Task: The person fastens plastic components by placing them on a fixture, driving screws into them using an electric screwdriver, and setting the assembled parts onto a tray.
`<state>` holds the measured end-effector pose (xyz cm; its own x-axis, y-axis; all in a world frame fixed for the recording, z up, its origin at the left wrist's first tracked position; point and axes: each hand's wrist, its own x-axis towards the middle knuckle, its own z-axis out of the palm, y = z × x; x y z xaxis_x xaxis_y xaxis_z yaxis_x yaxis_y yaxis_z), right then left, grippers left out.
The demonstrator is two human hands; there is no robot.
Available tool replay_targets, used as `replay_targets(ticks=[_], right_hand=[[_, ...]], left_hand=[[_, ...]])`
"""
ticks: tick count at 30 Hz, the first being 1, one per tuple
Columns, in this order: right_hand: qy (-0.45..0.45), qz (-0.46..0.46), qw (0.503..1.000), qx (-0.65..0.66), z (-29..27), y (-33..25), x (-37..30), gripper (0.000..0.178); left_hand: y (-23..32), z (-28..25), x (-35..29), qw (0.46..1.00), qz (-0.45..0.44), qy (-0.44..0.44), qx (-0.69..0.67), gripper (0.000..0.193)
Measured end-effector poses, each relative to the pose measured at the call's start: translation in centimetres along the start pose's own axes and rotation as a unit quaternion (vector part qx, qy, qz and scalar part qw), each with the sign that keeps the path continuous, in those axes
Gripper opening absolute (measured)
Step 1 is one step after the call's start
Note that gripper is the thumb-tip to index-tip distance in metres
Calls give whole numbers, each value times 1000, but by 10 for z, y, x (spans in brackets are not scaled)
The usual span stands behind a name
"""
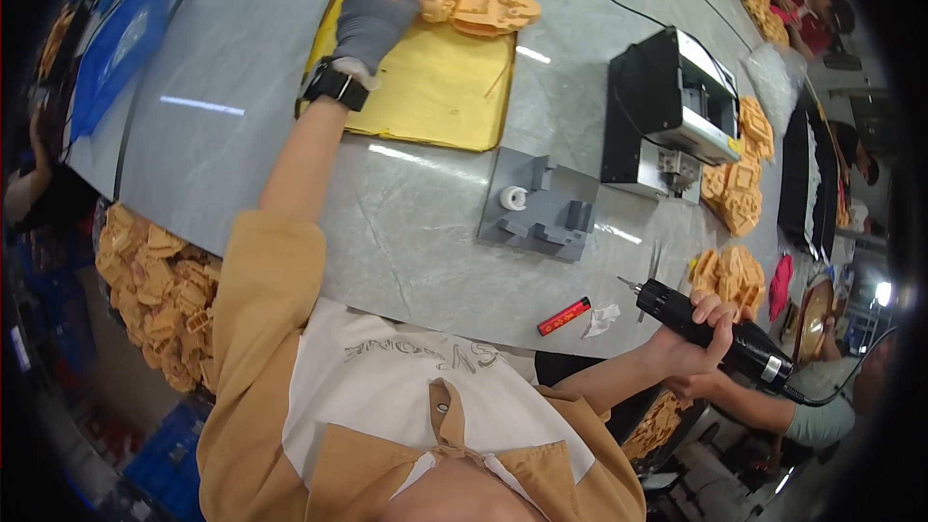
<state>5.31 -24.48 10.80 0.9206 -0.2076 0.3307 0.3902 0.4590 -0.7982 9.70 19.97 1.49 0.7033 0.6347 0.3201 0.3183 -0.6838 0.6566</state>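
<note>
Looks like a part-handling step to me: gloved left hand [377, 17] is up against the chunky orange parts [493, 12] at the yellow tray's [440, 87] far edge, though I can't tell if that grip is closed. Right hand [691, 348] has its grip wrapped round a smooth black power driver [710, 333], well right of the tray, nearer the body. Next move calls for a secure hold imo, those moulded, matte, plasticky shapes are knobbly. Flat grey fixture [556, 205] with upright tabs sits just this side of the tray.
</note>
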Motion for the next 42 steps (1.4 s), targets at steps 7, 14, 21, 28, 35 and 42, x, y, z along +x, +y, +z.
replay_targets(ticks=[7,14,21,28,35,42], right_hand=[[64,-11,997,-45,-10,0,1,34],[45,50,998,-12,9,17,-1,38],[37,51,998,9,2,14,-2,37],[52,45,998,1,1,17,4,36],[-21,-96,995,-16,20,18,62,38],[-47,-198,962,-184,60,59,114,35]], left_hand=[[10,-53,-59,920,-79,182,-338,49],[125,-5,-174,881,132,-303,-339,47],[135,2,-162,941,310,-118,-67,37],[168,16,-165,894,345,-287,1,68],[138,16,-180,897,356,-252,-70,72],[103,4,-202,934,207,-221,-191,79]])
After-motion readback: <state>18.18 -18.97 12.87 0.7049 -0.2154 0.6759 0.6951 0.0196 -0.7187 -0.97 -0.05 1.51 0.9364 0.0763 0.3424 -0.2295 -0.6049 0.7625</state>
